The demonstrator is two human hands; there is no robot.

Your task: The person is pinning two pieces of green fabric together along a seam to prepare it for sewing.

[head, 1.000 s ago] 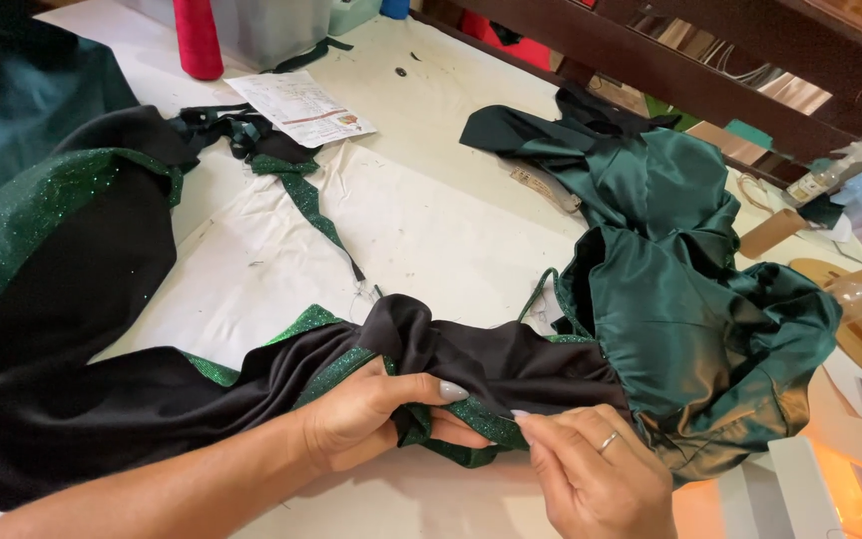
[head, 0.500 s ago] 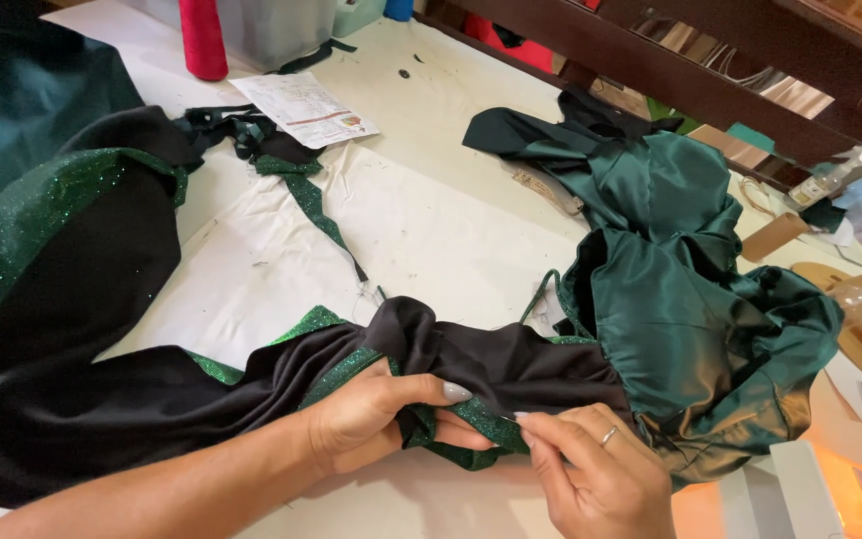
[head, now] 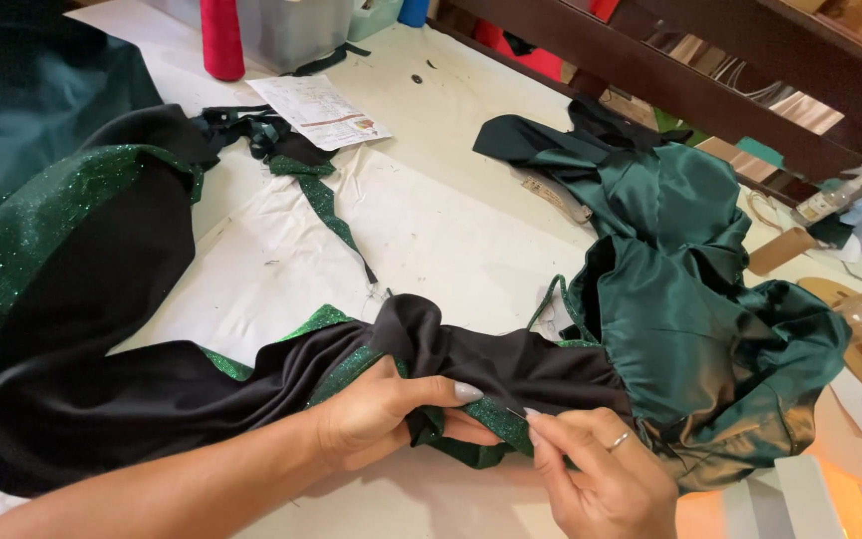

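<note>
A long garment lies across the white table (head: 451, 220): black lining (head: 102, 379) with a glittery green outer layer (head: 32, 230), joined at the right to a bunched dark green satin part (head: 690, 309). My left hand (head: 381, 414) pinches a fold of the black and green glitter fabric near the table's front edge. My right hand (head: 601, 474), with a ring on one finger, pinches the same green glitter edge (head: 496, 424) just to the right, and a thin pin or needle seems to sit at its fingertips. The two hands almost touch.
A printed paper sheet (head: 319, 110) lies at the back of the table beside a red cylinder (head: 221, 40) and a clear plastic box (head: 296, 30). A dark wooden rail (head: 670, 80) runs behind. Cardboard tubes and clutter (head: 810, 230) sit at the right.
Both hands stay on the fold. My right fingers have shifted slightly along the green edge toward my left hand; the fabric has barely moved.
</note>
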